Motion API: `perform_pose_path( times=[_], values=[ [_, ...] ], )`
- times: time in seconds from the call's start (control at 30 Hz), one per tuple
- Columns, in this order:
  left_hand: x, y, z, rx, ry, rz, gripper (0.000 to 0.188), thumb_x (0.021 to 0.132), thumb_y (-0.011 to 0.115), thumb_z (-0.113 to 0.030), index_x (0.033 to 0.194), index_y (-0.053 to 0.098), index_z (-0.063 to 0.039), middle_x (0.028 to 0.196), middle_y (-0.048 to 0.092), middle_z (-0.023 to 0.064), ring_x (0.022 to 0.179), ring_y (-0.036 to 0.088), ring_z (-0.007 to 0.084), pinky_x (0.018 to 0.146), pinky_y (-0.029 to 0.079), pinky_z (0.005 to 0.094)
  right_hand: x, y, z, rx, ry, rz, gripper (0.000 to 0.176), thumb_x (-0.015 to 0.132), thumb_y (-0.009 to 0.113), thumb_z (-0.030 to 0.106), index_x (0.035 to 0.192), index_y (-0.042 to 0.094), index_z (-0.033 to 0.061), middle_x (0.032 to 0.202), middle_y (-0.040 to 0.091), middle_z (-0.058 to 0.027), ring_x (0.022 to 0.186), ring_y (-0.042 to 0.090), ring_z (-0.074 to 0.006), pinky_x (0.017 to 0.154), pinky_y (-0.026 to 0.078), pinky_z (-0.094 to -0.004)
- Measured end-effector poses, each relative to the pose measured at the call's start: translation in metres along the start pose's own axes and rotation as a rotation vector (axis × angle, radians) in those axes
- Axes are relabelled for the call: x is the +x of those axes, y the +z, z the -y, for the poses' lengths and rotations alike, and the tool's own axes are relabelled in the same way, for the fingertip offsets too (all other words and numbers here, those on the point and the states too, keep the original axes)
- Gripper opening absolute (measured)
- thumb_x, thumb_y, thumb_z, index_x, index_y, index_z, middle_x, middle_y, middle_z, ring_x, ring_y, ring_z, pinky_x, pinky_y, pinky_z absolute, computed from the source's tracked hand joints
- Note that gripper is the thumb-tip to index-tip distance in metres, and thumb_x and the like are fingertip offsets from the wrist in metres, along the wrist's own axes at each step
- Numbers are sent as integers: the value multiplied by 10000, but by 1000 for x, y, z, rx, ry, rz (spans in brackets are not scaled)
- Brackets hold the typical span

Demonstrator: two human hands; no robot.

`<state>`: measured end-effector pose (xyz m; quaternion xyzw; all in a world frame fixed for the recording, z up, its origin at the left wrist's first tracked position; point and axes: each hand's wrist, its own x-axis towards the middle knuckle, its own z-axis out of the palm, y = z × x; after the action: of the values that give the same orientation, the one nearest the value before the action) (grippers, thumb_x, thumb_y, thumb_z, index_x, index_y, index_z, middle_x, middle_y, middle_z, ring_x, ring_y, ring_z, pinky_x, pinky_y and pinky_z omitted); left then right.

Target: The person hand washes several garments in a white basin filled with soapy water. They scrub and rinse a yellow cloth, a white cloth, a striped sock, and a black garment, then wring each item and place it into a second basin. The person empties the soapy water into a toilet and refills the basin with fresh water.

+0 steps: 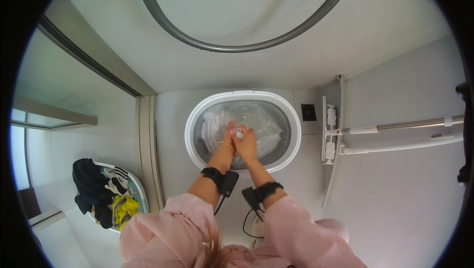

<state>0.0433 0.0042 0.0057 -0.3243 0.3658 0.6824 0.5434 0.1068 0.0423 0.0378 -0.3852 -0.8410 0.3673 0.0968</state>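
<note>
An oval white tub (189,138) holds cloudy, sudsy water, with foam along its right side. My left hand (229,134) and my right hand (247,143) meet over the middle of the water. Between them a small wad of white wet cloth (239,134) pokes out; the rest of it is hidden by my fingers. My right hand curls around it, and my left fingers press against it from the left. A white ribbed or striped cloth (211,131) floats in the left part of the tub, beside my left hand.
A laundry basket (142,194) with dark, white and yellow clothes (126,210) stands at the left, beyond a raised door sill (148,153). Flat mops (329,131) lean at the right, near a black floor drain (308,112). A grey hose (237,49) loops above the tub.
</note>
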Motion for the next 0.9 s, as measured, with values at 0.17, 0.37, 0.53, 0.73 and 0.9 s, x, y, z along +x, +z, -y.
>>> perform_pose_path(
  times=[0.17, 0.37, 0.53, 0.73, 0.9],
  values=[
    [-4, 0, 12, 138, 138, 144, 682, 876, 463, -629, 1314, 503, -108, 1291, 566, 115, 1154, 542, 330, 995, 396, 527, 4, -25, 39, -155, 115, -16, 275, 830, 665, 319, 1022, 645, 124, 1040, 610, -187, 849, 634, -422, 719, 509, -490],
    [12, -16, 8, -71, -17, 262, 601, 898, 473, -541, 1252, 543, -60, 1246, 593, 113, 1123, 565, 311, 992, 424, 481, 68, 8, -61, -111, 296, -179, 367, 802, 695, 321, 1082, 661, 86, 1051, 656, -191, 952, 645, -353, 795, 496, -459],
    [6, 12, 21, -129, -109, 236, 649, 841, 555, -586, 1228, 559, -65, 1195, 621, 106, 1097, 582, 293, 979, 451, 434, 47, 21, -92, 471, 426, -10, 329, 792, 691, 218, 1053, 646, 24, 1037, 663, -179, 926, 650, -256, 796, 503, -413],
    [66, -103, -30, -93, 179, 280, 474, 941, 483, -474, 1211, 574, -94, 1147, 639, 91, 1043, 611, 258, 899, 501, 397, -33, -13, 87, 176, 72, -63, 272, 839, 683, 279, 982, 670, 48, 1008, 633, -212, 889, 638, -363, 764, 506, -419],
    [-32, 37, 10, 81, 218, 21, 451, 922, 540, -353, 1261, 515, -56, 1171, 603, 111, 1067, 600, 259, 866, 514, 391, 56, -63, 26, 39, 114, -208, 290, 844, 663, 337, 1011, 691, 102, 1134, 576, -204, 943, 606, -415, 803, 496, -444]
  ],
)
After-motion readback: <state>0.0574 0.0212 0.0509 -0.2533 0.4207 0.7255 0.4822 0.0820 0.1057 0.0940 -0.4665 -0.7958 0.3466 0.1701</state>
